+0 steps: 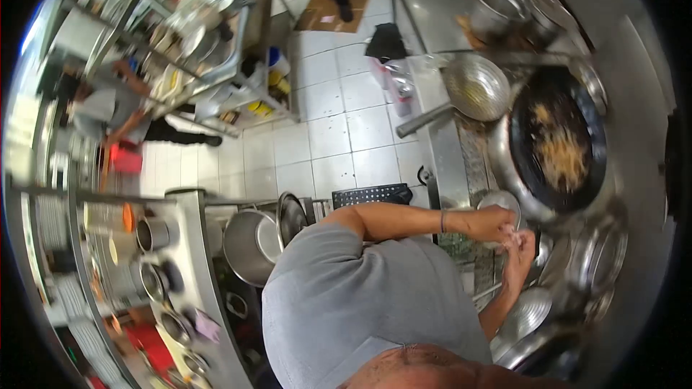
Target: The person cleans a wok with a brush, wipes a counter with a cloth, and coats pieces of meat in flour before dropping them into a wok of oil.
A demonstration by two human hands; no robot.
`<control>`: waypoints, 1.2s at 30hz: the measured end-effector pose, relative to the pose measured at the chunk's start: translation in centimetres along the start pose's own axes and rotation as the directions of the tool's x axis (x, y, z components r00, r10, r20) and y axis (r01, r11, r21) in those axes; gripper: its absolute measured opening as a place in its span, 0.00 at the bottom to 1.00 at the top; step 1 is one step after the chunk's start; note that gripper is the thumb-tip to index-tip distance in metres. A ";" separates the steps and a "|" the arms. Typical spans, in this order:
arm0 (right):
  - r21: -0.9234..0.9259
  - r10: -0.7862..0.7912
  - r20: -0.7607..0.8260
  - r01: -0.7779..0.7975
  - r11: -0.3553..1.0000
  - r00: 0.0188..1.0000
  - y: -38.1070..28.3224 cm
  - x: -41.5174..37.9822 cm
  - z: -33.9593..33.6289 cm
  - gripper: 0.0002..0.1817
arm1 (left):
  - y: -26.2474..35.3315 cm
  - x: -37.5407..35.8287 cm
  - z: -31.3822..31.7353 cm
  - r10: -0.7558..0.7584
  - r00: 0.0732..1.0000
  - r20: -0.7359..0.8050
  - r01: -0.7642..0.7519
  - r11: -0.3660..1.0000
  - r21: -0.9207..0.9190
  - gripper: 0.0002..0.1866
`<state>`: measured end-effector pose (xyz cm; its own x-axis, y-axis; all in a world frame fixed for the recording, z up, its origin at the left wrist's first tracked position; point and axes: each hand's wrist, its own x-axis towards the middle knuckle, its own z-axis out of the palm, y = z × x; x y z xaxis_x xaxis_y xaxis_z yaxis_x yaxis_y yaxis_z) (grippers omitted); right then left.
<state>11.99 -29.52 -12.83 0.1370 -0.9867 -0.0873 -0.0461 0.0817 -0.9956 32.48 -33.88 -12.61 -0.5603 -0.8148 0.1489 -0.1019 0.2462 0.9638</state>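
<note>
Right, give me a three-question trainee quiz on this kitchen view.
1. True or false: the large black wok holds food.
2. Where are the person's two hands? A) together by the small metal bowl B) on the wok's rim C) on the floor mat
3. What stands just beyond the wok, its long handle pointing toward the tiled floor?

Key:
1. True: brownish food lies in it.
2. A: left hand and right hand meet there.
3. A steel pan.
</note>
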 end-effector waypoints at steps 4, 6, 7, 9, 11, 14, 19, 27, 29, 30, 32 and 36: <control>0.075 0.085 -0.053 -0.081 0.994 0.995 -3.6 0.9 2.9 0.09 | -1.5 0.6 1.2 0.120 0.969 -0.218 -0.125 0.992 -0.011 0.08; 0.043 0.092 -0.034 -0.091 0.995 0.995 -2.7 1.9 2.4 0.10 | -1.7 0.3 0.6 0.152 0.948 -0.279 -0.154 0.988 0.014 0.07; 0.036 0.093 0.013 -0.094 0.995 0.996 -2.6 2.4 2.2 0.09 | -1.4 -0.1 0.0 0.143 0.952 -0.271 -0.140 0.990 0.030 0.07; 0.049 0.093 0.106 -0.099 0.994 0.990 -2.3 3.4 1.8 0.09 | -0.7 -0.8 -0.8 0.133 0.956 -0.263 -0.132 0.991 0.021 0.07; 0.026 0.081 0.127 -0.085 0.996 0.989 -2.1 4.0 1.9 0.08 | -0.2 -1.4 -1.2 0.135 0.956 -0.258 -0.148 0.988 -0.030 0.09; -0.032 0.056 0.124 -0.052 0.998 0.991 -2.4 4.4 2.7 0.07 | -0.2 -1.7 -1.4 0.130 0.972 -0.197 -0.117 0.990 0.075 0.10; -0.172 0.120 0.262 -0.076 0.982 0.957 -4.2 3.8 1.3 0.05 | -2.2 -1.4 -2.0 0.217 0.949 -0.230 -0.191 0.973 0.130 0.08; 0.253 0.137 0.111 -0.161 0.954 0.984 -2.4 2.5 0.3 0.05 | -1.2 -1.5 -2.4 0.102 0.967 -0.232 -0.117 0.992 -0.052 0.09; 0.408 0.148 0.076 -0.167 0.898 0.986 -1.3 2.3 -1.0 0.07 | -1.4 -1.6 -2.9 0.056 0.964 -0.260 -0.101 0.981 -0.163 0.10; 0.538 0.113 0.081 -0.139 0.832 0.990 -0.3 2.2 -1.8 0.08 | -1.4 -1.8 -3.4 0.026 0.960 -0.280 -0.090 0.972 -0.215 0.11; 0.759 0.050 0.085 -0.097 0.644 0.995 1.7 1.9 -2.9 0.10 | -1.7 -1.2 -4.3 -0.210 0.961 -0.182 0.113 0.894 -0.435 0.11; 0.694 0.262 -0.025 -0.172 0.699 0.965 6.1 0.8 -3.4 0.17 | -3.6 -0.2 -5.5 -0.367 0.930 0.004 0.184 0.456 -0.871 0.14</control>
<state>8.47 -30.23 -18.89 0.0952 -0.9339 -0.3446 0.6309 0.3244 -0.7048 37.51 -37.50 -14.93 -0.4872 -0.8460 -0.2166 0.5660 -0.4948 0.6594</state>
